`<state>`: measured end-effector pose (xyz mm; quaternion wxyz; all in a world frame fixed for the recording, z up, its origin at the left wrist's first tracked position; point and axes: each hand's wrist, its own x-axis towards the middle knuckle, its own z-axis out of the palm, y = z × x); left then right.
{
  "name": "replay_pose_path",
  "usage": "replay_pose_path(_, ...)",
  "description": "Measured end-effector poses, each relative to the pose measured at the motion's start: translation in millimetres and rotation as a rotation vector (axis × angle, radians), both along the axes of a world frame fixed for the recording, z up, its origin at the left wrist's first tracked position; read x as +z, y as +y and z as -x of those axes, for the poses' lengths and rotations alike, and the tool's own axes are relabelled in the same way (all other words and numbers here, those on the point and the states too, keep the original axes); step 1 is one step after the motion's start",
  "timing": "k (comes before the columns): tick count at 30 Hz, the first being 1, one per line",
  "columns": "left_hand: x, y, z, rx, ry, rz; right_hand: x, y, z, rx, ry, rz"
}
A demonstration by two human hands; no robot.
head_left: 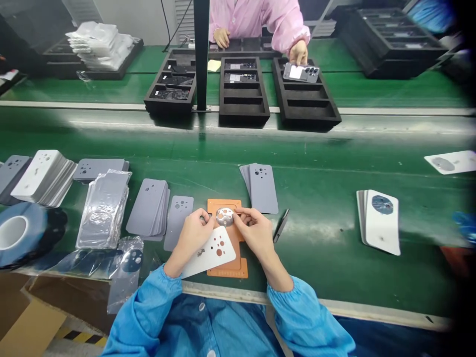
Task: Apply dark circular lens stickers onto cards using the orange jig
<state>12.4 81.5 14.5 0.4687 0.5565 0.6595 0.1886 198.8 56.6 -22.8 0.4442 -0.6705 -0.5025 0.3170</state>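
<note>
Both my hands hold a small round silvery piece with several holes (pixel 225 216) over an orange jig (pixel 227 237) on the green bench. My left hand (pixel 193 236) pinches its left edge, and a white backing card with holes (pixel 211 250) lies tilted under that hand. My right hand (pixel 255 231) pinches the piece's right edge with thumb and forefinger. A fanned stack of grey back covers (pixel 261 187) lies just beyond the jig. Black tweezers (pixel 281 226) rest on the bench right of my right hand.
Left lie stacks of grey covers (pixel 148 207), clear bags (pixel 104 208), white cards (pixel 44 177) and a tape roll (pixel 17 233). White cards with films (pixel 381 220) lie right. Across the belt, a person in pink reaches into black trays (pixel 305 96) holding a phone cover (pixel 301 72).
</note>
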Motion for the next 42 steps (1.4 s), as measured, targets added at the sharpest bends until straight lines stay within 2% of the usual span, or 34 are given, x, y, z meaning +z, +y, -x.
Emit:
replay_pose_path(18, 2.8, 9, -8, 0.011, 0.082, 0.114, 6.6, 2, -2, 0.010, 0.006, 0.020)
replay_pose_path(24, 3.3, 10, -9, 0.015, 0.091, 0.141, 6.7, 2, -5, 0.010, 0.071, 0.082)
replay_pose_path(31, 2.0, 9, -7, 0.030, 0.119, 0.093, 6.6, 3, -10, 0.032, 0.118, 0.146)
replay_pose_path(36, 12.8, 2, -5, 0.065, 0.121, 0.034, 11.1, 0, -12, 0.066, 0.148, 0.128)
replay_pose_path(39, 25.2, -7, -5, 0.111, 0.087, -0.028, 26.2, -8, -13, 0.139, 0.206, 0.047)
replay_pose_path(42, 38.6, -19, -7, 0.149, -0.036, -0.060, 51.3, -21, -16, 0.423, 0.250, -0.114)
